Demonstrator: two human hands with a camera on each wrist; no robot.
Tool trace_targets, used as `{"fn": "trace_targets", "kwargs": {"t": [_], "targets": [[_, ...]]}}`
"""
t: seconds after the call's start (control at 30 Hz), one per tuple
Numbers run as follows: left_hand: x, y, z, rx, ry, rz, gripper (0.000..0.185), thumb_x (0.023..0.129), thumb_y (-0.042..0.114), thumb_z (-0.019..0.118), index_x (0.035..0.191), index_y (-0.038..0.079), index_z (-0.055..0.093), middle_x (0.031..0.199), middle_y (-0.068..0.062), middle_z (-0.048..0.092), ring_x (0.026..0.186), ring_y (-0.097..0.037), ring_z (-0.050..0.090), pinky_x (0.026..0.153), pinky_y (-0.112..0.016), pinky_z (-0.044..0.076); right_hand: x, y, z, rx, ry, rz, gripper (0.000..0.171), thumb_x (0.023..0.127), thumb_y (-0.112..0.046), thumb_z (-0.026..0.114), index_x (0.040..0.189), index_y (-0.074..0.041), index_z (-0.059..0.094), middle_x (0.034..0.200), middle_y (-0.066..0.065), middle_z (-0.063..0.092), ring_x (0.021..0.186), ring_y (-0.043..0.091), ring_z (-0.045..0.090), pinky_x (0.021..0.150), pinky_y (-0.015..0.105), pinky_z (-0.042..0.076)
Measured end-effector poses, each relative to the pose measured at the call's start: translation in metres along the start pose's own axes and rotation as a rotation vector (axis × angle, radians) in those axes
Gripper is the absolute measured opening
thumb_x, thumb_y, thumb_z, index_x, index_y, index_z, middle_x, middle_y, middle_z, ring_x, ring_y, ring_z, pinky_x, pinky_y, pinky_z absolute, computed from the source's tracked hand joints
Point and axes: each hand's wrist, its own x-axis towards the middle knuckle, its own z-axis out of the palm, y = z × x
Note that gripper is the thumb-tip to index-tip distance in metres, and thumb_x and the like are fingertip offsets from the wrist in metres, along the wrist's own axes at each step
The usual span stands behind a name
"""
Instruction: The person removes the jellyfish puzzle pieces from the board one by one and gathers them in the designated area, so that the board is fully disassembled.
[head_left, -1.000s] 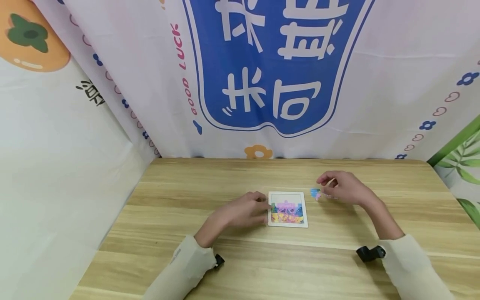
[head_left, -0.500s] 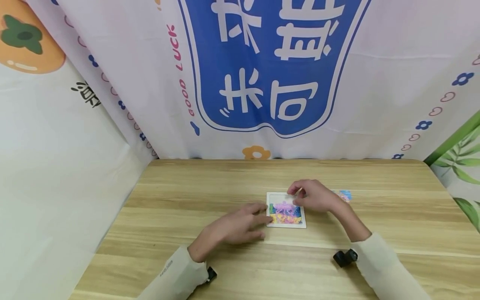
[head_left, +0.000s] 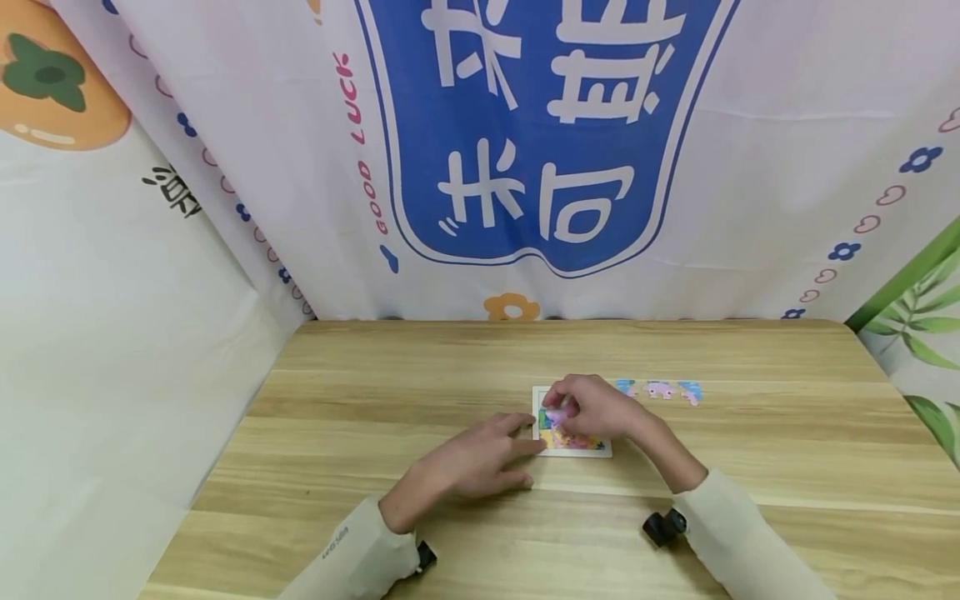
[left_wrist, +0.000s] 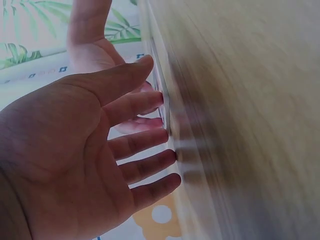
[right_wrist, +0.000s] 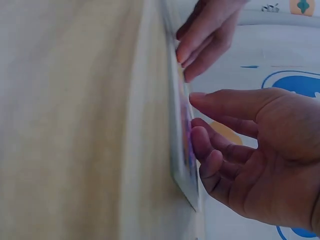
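Your left hand (head_left: 468,461) lies flat on the desk (head_left: 360,500), straight fingers touching the puzzle tray's (head_left: 573,448) left edge, likely to steady it. Your right hand (head_left: 600,410) hovers over the tray, fingers loosely curled; whether they pinch a piece is unclear. Three loose pieces (head_left: 660,389) lie just right of it.

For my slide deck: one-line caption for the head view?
Left hand steadies the puzzle board while right hand presses a piece; loose pieces beside.
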Motion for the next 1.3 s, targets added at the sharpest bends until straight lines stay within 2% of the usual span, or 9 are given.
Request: {"fn": "trace_targets", "kwargs": {"t": [0.23, 0.6, 0.83, 1.0, 1.3], "targets": [[-0.001, 0.001, -0.001, 0.01, 0.004, 0.016, 0.053, 0.108, 0.043, 0.064, 0.157, 0.026, 0.057, 0.171, -0.008, 0.04, 0.157, -0.028, 0.042, 0.127, -0.046, 0.042, -0.001, 0.001, 0.004, -0.026, 0.0, -0.007, 0.029, 0.088, 0.007, 0.076, 0.113, -0.007, 0.077, 0.1, 0.004, 0.067, 0.085, 0.014, 0.058, 0.074, 0.024, 0.051], [0.005, -0.002, -0.002, -0.01, 0.013, 0.049, 0.05, 0.109, 0.042, 0.064, 0.155, 0.023, 0.06, 0.17, -0.01, 0.043, 0.156, -0.028, 0.043, 0.126, -0.046, 0.044, -0.002, 0.002, 0.005, 0.025, -0.004, 0.024, 0.031, 0.088, 0.01, 0.075, 0.113, -0.008, 0.076, 0.101, 0.004, 0.071, 0.088, 0.014, 0.061, 0.077, 0.028, 0.055], [0.009, -0.004, -0.003, -0.049, 0.011, 0.055, 0.046, 0.108, 0.04, 0.065, 0.15, 0.02, 0.065, 0.167, -0.009, 0.046, 0.153, -0.028, 0.047, 0.122, -0.044, 0.047, -0.002, 0.0, 0.003, 0.067, -0.012, 0.064, 0.028, 0.09, 0.01, 0.074, 0.113, -0.006, 0.075, 0.098, 0.006, 0.07, 0.085, 0.015, 0.063, 0.073, 0.025, 0.058], [0.01, -0.005, -0.006, -0.072, 0.021, 0.08, 0.043, 0.109, 0.037, 0.065, 0.145, 0.016, 0.069, 0.161, -0.01, 0.051, 0.146, -0.025, 0.054, 0.118, -0.041, 0.052, -0.001, 0.0, 0.004, 0.042, -0.004, 0.058, 0.028, 0.09, 0.011, 0.074, 0.112, -0.007, 0.076, 0.097, 0.005, 0.071, 0.085, 0.014, 0.062, 0.074, 0.025, 0.057], [0.013, -0.005, -0.007, -0.092, 0.014, 0.057, 0.041, 0.108, 0.036, 0.067, 0.145, 0.017, 0.07, 0.159, -0.009, 0.052, 0.143, -0.023, 0.054, 0.115, -0.04, 0.053, 0.0, 0.001, 0.005, 0.026, 0.02, 0.056, 0.029, 0.088, 0.011, 0.075, 0.11, -0.008, 0.077, 0.096, 0.002, 0.072, 0.085, 0.013, 0.062, 0.077, 0.028, 0.056]]}}
